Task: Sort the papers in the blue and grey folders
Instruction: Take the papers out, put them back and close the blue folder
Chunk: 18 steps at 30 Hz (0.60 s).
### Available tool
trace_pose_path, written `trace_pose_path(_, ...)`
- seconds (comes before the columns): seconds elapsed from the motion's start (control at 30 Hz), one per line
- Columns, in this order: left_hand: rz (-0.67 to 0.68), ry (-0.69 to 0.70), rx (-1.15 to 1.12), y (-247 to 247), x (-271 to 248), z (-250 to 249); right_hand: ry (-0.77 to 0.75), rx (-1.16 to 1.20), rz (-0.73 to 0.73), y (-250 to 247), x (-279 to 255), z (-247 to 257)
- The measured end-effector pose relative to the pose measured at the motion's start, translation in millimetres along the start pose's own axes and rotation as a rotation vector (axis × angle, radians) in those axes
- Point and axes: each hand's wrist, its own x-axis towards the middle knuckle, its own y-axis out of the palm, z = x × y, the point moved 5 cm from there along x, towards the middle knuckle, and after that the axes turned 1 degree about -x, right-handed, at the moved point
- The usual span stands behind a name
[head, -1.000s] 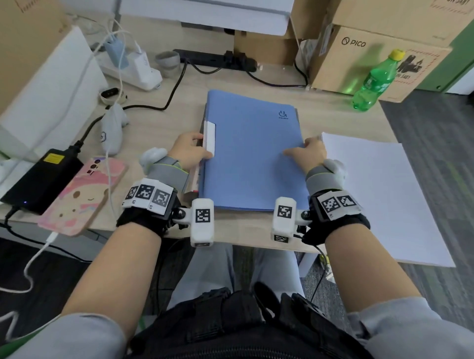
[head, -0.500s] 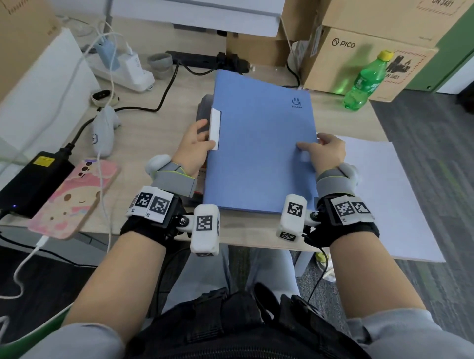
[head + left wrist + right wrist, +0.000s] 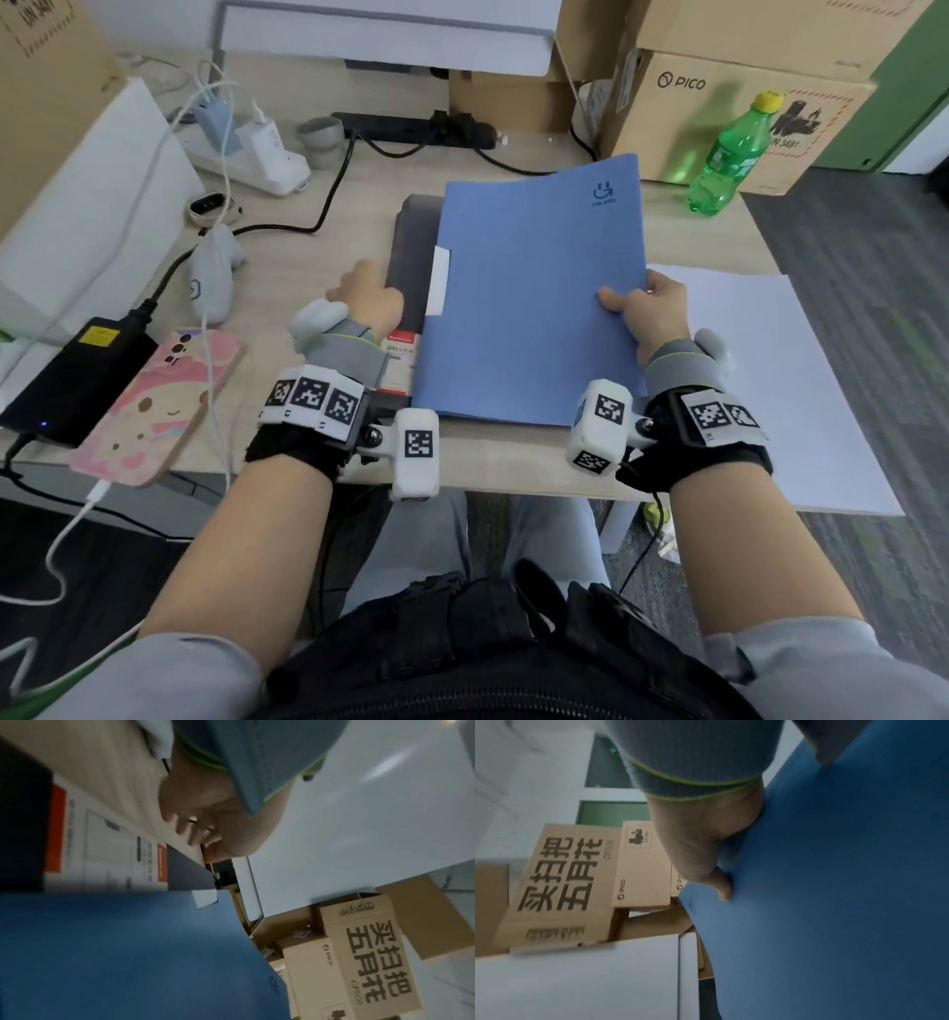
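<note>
The blue folder (image 3: 534, 308) (image 3: 128, 953) (image 3: 834, 902) is tilted up off the desk, its right side raised. My right hand (image 3: 649, 313) (image 3: 706, 841) pinches its right edge, thumb on the cover and fingers underneath. Below it lies the dark grey folder (image 3: 411, 241) (image 3: 185, 870), its left strip and a red-and-white label showing. My left hand (image 3: 372, 300) (image 3: 205, 811) rests on the grey folder's left edge with the fingertips pressing down; it holds nothing. A stack of white papers (image 3: 770, 370) lies on the desk to the right.
A green bottle (image 3: 729, 159) and cardboard boxes (image 3: 719, 103) stand at the back right. At the left are a pink phone (image 3: 154, 406), a black power pack (image 3: 77, 380), a white controller (image 3: 210, 277) and a power strip with cables (image 3: 246, 149).
The right hand has lifted the blue folder and drawn it to the right, uncovering the grey folder. The left hand has left the blue folder and now rests on the grey one.
</note>
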Motion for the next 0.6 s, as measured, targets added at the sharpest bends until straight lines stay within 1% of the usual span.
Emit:
trace_pose_path(0.03,0.001,-0.064,0.151,-1,1,7,0.006,-0.049,-0.008,1,0,-2)
trace_pose_path(0.07,0.049,-0.102,0.215,0,1,12,0.007,-0.098,-0.013,3,1,-4)
trace_pose_path(0.1,0.100,-0.107,0.218,5,0,13,0.010,-0.142,-0.012,5,1,-5)
trace_pose_path(0.13,0.124,-0.101,0.204,8,-3,12,0.010,-0.176,-0.018,6,0,-6)
trace_pose_path(0.2,0.103,-0.083,0.186,13,-2,13,0.024,-0.212,-0.025,8,-1,-8)
trace_pose_path(0.27,0.087,-0.090,0.092,12,-1,14,0.041,-0.201,-0.019,10,-2,-9)
trace_pose_path(0.37,0.124,-0.135,-0.107,16,25,34,0.090,-0.183,0.000,13,0,-9)
trace_pose_path(0.43,0.181,-0.170,-0.222,19,36,46,0.117,-0.138,0.002,13,1,-10)
trace_pose_path(0.53,0.265,-0.194,-0.428,7,-3,22,0.136,-0.081,0.002,12,-1,-10)
trace_pose_path(0.6,0.312,-0.181,-0.512,6,-15,14,0.130,-0.058,0.012,12,-2,-9)
